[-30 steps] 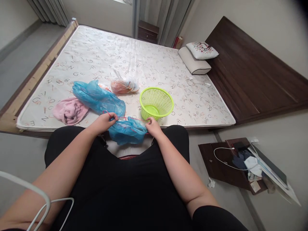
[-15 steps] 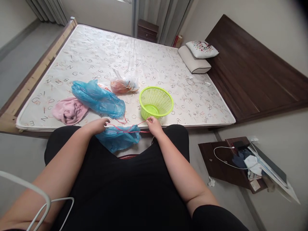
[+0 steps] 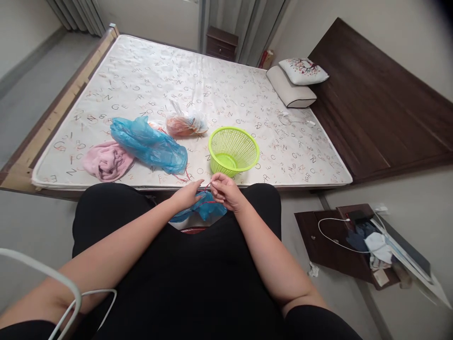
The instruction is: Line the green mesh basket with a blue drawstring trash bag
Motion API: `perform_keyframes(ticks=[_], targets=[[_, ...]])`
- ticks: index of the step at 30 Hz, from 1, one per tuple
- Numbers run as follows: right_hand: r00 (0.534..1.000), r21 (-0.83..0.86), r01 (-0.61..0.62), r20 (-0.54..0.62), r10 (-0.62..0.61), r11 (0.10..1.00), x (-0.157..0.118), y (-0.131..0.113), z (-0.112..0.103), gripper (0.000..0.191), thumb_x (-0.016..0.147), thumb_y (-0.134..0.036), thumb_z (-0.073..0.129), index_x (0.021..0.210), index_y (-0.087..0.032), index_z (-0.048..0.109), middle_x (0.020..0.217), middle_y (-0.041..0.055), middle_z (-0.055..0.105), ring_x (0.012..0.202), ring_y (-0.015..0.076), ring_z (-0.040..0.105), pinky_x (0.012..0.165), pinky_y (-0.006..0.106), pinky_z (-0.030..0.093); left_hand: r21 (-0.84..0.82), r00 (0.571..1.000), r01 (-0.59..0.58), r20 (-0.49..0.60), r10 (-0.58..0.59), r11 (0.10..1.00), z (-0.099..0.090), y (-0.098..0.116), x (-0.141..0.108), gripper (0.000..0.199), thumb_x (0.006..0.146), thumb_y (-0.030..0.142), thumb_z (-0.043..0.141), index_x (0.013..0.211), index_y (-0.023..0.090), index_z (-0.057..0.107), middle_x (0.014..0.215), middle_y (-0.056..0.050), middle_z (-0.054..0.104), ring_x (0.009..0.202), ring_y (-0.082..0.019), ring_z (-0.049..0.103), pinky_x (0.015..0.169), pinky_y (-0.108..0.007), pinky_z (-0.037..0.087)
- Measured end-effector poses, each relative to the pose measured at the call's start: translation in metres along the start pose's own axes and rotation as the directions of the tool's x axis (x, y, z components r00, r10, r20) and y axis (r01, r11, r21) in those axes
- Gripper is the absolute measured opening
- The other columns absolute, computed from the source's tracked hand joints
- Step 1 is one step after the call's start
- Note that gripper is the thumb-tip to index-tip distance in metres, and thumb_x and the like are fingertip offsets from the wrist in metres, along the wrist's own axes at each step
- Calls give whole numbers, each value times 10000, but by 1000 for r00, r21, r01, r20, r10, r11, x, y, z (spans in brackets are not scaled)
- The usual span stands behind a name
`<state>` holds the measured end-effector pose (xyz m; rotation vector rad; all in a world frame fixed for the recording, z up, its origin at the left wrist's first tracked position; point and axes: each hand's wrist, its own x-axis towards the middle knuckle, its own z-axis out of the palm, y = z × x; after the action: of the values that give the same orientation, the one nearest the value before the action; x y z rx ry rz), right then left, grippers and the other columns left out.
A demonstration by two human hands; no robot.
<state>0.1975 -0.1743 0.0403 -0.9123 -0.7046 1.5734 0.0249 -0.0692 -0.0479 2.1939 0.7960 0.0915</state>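
Between my knees, at the bed's front edge, hangs a blue plastic bag point(image 3: 208, 210) with red drawstrings. My right hand point(image 3: 225, 191) has its fingers curled round part of the red drawstring, just in front of a green mesh basket point(image 3: 231, 151). My left hand point(image 3: 189, 194) is beside it at the bag's top, fingers stretched towards my right hand and apart from the thumb. A second blue bag point(image 3: 150, 144) lies crumpled on the mattress, partly against a pink cloth point(image 3: 108, 161). Behind it is a clear bag with orange contents point(image 3: 186, 125).
The patterned mattress point(image 3: 170, 71) fills the middle. Two pillows point(image 3: 295, 87) lie by the dark headboard point(image 3: 375, 104). At the right, a small cabinet point(image 3: 332, 241) bears cloths and a cable. A white cable point(image 3: 46, 269) loops over my left forearm.
My left hand has moved right, from the far side of the bag to beside my right hand, and its fingers have opened. The stretched red drawstring has slackened and the hanging bag has bunched up.
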Motion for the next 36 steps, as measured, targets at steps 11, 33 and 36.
perform_keyframes(ticks=[11, 33, 36], targets=[[962, -611, -259, -237, 139, 748, -5, -6, -44, 689, 889, -655, 604, 1402, -199, 538, 678, -4, 655, 514, 142, 543, 559, 278, 476, -279, 957, 266, -41, -288, 923, -20, -17, 19, 280, 741, 208, 518, 963, 171, 684, 846, -55, 741, 777, -223, 685, 694, -296, 512], [956, -955, -280, -269, 119, 92, 27, 60, -22, 312, 847, -275, 675, 1137, -200, 585, 1094, 99, 726, 925, 240, 667, 705, 285, 409, -936, 873, 201, 36, -487, 290, -47, 8, 6, 232, 604, 189, 681, 834, 167, 673, 613, 16, 618, 467, -135, 554, 433, -234, 485], [940, -933, -340, -333, 72, 121, 30, 55, -36, 139, 876, -188, 603, 1013, -205, 618, 1049, 85, 728, 936, 223, 643, 721, 279, 393, -960, 842, 187, 48, -537, 207, -61, 10, 6, 216, 626, 176, 687, 841, 159, 677, 576, 27, 580, 454, -130, 536, 405, -228, 479]])
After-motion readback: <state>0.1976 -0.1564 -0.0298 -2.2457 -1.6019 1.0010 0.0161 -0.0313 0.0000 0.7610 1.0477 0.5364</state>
